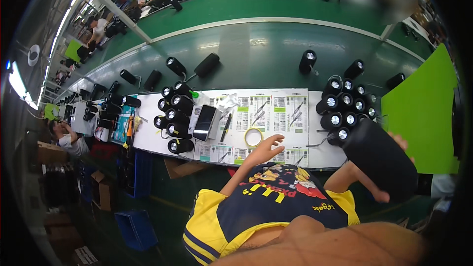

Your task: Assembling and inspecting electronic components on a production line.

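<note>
My right hand (375, 190) is wrapped round a large black cylindrical speaker (379, 155), held tilted at the right edge of the bench. Thumb and fingertips show on opposite sides of it; its body hides the palm. My left hand (266, 150) hovers over or rests on the printed sheets (273, 111), fingers apart and nothing in them. Just left of that hand lies a roll of yellow tape (246, 138). Several black speakers (346, 100) with shiny round ends stand close together beyond the held one.
More speakers (176, 115) stand grouped on the left, beside a dark-screened boxy device (206, 124) and a black pen (226, 127). Behind the bench runs a green conveyor (256, 64) carrying spaced speakers. A bright green panel (419, 113) rises at right. A blue crate (136, 230) sits lower left.
</note>
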A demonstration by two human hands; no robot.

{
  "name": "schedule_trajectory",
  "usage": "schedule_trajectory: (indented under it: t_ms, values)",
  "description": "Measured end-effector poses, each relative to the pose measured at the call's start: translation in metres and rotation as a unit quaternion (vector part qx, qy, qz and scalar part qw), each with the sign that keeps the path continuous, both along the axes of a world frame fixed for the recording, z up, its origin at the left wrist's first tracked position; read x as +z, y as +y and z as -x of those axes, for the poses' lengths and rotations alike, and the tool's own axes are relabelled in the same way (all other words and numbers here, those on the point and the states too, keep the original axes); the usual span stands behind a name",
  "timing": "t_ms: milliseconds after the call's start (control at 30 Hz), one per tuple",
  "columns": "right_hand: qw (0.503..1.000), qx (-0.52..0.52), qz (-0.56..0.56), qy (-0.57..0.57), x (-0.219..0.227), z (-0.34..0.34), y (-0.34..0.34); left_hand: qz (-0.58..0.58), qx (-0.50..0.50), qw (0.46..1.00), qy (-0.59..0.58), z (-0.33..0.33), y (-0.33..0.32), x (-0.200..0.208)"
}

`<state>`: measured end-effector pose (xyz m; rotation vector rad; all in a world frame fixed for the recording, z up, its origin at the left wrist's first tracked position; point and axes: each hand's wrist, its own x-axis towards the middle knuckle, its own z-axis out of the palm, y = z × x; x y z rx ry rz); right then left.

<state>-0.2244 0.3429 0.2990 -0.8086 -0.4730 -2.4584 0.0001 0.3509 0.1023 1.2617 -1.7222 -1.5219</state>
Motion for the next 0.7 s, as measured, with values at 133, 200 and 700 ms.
schedule_trajectory:
  t_ms: [133, 200, 700]
  values:
    - [0.825, 0.016, -0.266, 0.499, -0.003, 0.003, 0.034, 0.000, 0.051, 0.985, 0.164, -0.003, 0.000, 0.033]
    - [0.834, 0.032, -0.188, 0.517, -0.012, -0.006, 0.024, 0.028, 0.056, 0.966, 0.252, -0.009, 0.001, 0.063]
    - [0.717, 0.069, -0.379, 0.581, -0.058, -0.081, 0.018, 0.118, 0.156, 0.917, 0.348, 0.002, 0.009, 0.088]
